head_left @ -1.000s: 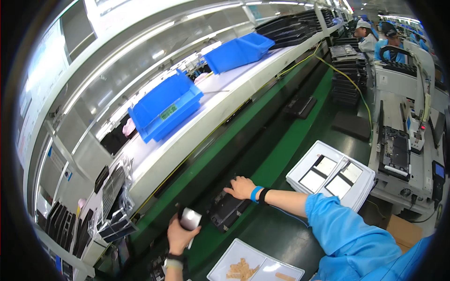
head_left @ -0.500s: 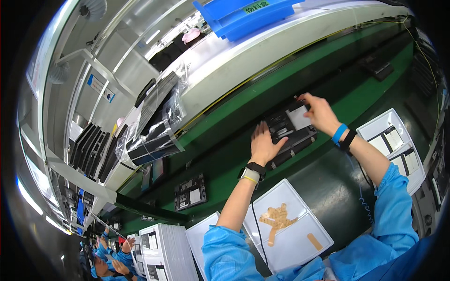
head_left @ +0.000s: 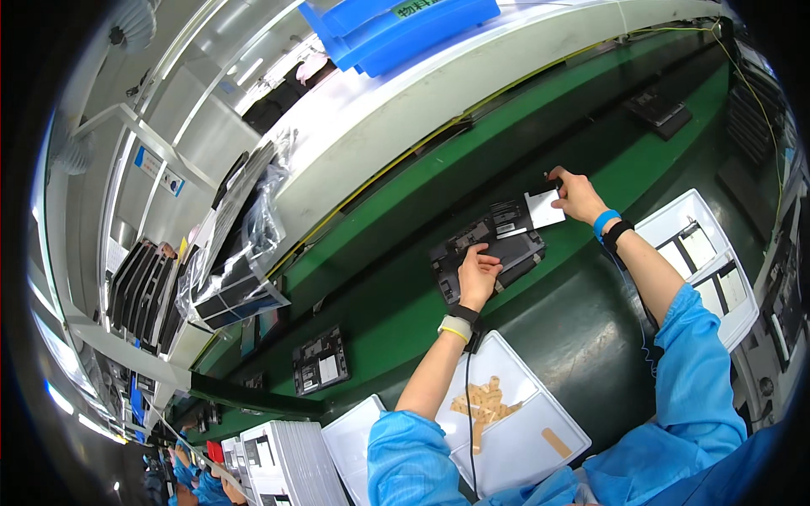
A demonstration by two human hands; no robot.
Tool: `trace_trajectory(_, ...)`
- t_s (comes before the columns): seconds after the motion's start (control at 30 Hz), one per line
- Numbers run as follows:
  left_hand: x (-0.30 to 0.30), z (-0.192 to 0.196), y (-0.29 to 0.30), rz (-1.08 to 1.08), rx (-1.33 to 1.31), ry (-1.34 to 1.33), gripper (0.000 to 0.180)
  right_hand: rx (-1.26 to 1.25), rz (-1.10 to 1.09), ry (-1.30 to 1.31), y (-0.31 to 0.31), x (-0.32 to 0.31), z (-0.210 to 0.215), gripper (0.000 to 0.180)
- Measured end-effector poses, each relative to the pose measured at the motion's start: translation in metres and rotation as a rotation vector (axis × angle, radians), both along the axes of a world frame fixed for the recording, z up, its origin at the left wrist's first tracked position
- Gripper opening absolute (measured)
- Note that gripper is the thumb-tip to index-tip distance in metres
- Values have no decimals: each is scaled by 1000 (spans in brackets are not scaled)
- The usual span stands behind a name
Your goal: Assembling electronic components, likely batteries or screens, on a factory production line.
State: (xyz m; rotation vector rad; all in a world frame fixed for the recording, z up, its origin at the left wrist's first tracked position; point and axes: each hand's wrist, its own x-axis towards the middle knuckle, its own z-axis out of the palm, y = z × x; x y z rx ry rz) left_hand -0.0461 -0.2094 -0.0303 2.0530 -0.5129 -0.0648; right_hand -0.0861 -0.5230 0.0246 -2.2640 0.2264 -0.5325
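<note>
A black laptop base (head_left: pixel 516 250) with its inner parts exposed lies on the green bench strip in front of me. My right hand (head_left: pixel 580 199) pinches the outer edge of a flat battery pack (head_left: pixel 545 209), black on one side and white on the other. The pack lies tilted over the base's far right corner, and its white part sticks out past the edge. My left hand (head_left: pixel 478 277) rests at the base's near left part, its fingers bent and apart with nothing seen between them.
At right, a white tray (head_left: pixel 648 226) holds several similar packs. A white tray (head_left: pixel 515 468) with tan strips lies nearer me. Other laptop bases sit on the strip at left (head_left: pixel 321 361) and far right (head_left: pixel 658 112). A blue bin (head_left: pixel 396 38) stands on the shelf.
The battery pack has shifted up and rightward out of the base with my right hand. My left hand has drawn its fingers in from flat to bent. The view has shifted too.
</note>
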Motion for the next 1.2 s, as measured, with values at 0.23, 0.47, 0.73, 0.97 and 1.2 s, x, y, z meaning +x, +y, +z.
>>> trace_trajectory(0.23,8,7,10,-24,-110,169,34,26,115,5,18,18,-7,58)
trace_trajectory(0.47,8,17,19,-24,-234,346,17,58,264,-74,52,23,-17,59)
trace_trajectory(0.73,0,54,47,-6,186,-227,41,-186,324,-230,79,20,-24,50)
trace_trajectory(0.97,0,38,73,-5,636,-432,121,-105,482,-100,93,34,-25,48)
trace_trajectory(1.2,8,26,79,-32,547,-359,118,-89,514,-94,94,39,-35,48)
